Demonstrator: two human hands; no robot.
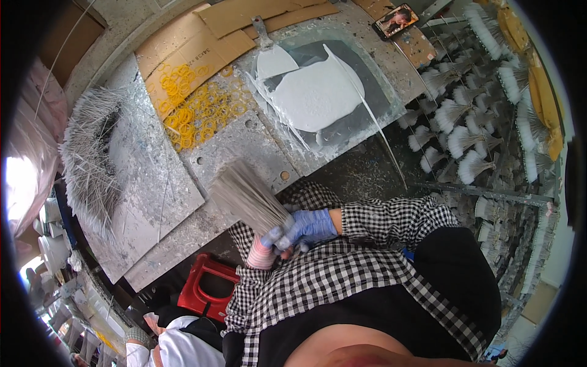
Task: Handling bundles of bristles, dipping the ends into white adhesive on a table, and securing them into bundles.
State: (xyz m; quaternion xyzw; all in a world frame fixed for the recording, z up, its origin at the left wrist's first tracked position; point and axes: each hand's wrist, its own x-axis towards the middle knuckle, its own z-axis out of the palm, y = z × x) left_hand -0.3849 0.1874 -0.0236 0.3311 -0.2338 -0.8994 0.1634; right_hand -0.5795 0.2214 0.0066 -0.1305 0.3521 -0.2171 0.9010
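A thick bundle of grey, wire-like bristles (247,192) fans out toward the table, its free ends smeared by motion. Around its narrow end, close to my body, is my right hand (309,227) in a blue glove, fingers closed. My left hand (263,252), with pink-and-white stripes at the wrist, grips the same end from below; its fingers are partly hidden behind the right hand. Past the bundle's tips, many yellow rubber bands (195,119) lie scattered on the board and cardboard. A curved heap of loose bristles (92,165) rests at the table's left.
White paste (318,95) covers a dark plate at the far middle, with a scraper (275,58) and a thin stick (367,110). A phone (395,22) stands far right. Racks of bristle bundles (465,134) line the right. A red stool (205,287) and another person's white sleeve (189,342) are lower left.
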